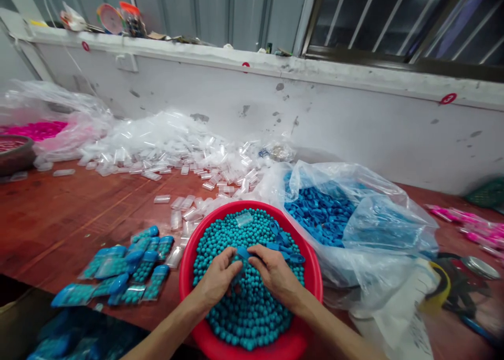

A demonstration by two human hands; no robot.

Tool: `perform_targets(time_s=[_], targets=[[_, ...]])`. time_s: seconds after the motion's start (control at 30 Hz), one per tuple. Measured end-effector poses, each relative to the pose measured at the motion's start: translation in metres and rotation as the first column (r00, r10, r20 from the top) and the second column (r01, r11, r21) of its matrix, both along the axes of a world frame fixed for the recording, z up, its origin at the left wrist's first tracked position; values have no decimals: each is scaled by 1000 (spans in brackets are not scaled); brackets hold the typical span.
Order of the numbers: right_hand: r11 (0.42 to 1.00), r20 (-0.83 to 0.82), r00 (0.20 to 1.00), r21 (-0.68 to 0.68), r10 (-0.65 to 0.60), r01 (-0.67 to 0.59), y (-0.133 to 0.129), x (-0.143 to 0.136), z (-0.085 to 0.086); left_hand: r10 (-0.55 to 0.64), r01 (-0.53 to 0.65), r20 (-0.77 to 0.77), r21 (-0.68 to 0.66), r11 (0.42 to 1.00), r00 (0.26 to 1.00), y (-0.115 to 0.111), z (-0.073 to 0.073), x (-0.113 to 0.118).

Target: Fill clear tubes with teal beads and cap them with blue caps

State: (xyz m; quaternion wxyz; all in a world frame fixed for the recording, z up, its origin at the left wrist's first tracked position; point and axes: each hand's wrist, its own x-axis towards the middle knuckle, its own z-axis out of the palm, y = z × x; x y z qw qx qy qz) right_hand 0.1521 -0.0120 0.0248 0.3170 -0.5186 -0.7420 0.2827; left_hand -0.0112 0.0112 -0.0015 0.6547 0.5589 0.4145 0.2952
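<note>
Over a red basin filled with teal balls, both hands meet at a blue cap. My left hand is closed, thumb and fingers pinching the cap's left side; below it there seems to be a clear case, mostly hidden by the fingers. My right hand pinches the cap's right edge. On the balls at the back lies an empty clear case. Several loose blue caps rest on the balls at the right, behind my right hand.
Filled blue-capped cases lie left of the basin, with more below the table edge. A heap of clear cases stands along the wall. At right, a plastic bag holds blue caps; pink items lie beyond.
</note>
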Motion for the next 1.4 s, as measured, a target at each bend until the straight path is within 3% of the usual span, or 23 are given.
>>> perform_targets(time_s=[0.1, 0.3, 0.4, 0.57, 0.73, 0.8, 0.93, 1.0, 1.1, 1.2, 1.3, 1.4], targets=[[996, -114, 993, -93, -12, 1, -2, -3, 1, -33, 33, 4, -14, 999, 999, -1, 2, 1], [987, -172, 980, -139, -103, 79, -3, -2, -3, -1, 3, 31, -87, 996, 1000, -6, 12, 3], [989, -144, 988, -145, -54, 33, -4, 0, 0, 15, -11, 40, -94, 996, 999, -9, 15, 6], [996, -64, 994, -15, 83, -84, -4, 9, 9, 76, -72, 48, -69, 995, 996, -13, 19, 12], [979, -225, 973, -183, 46, -89, -3, 19, 2, 33, -31, 30, -68, 997, 999, -17, 22, 16], [984, -208, 977, -157, 49, -83, -5, 18, -3, 53, -51, 37, -52, 997, 998, -17, 17, 19], [995, -58, 993, 29, 98, -97, -10, 12, -7, 105, -105, 10, -17, 994, 994, -17, 8, 22], [997, -107, 992, 48, 63, -58, -11, 11, -5, 106, -106, 11, -21, 994, 994, -16, 10, 20], [978, -359, 933, -196, 1, -76, -10, 14, 1, 41, -40, 33, -47, 998, 999, -13, 17, 13], [891, -576, 804, -430, -145, -148, -6, 15, 5, -20, 21, 19, -58, 998, 1000, -12, 22, 7], [872, -649, 710, -479, -275, -100, -2, 12, 3, -46, 46, -21, -25, 999, 999, -12, 23, 6], [883, -632, 705, -469, -321, -18, 1, 8, -1, -63, 63, -34, -1, 998, 997, -14, 23, 8]])
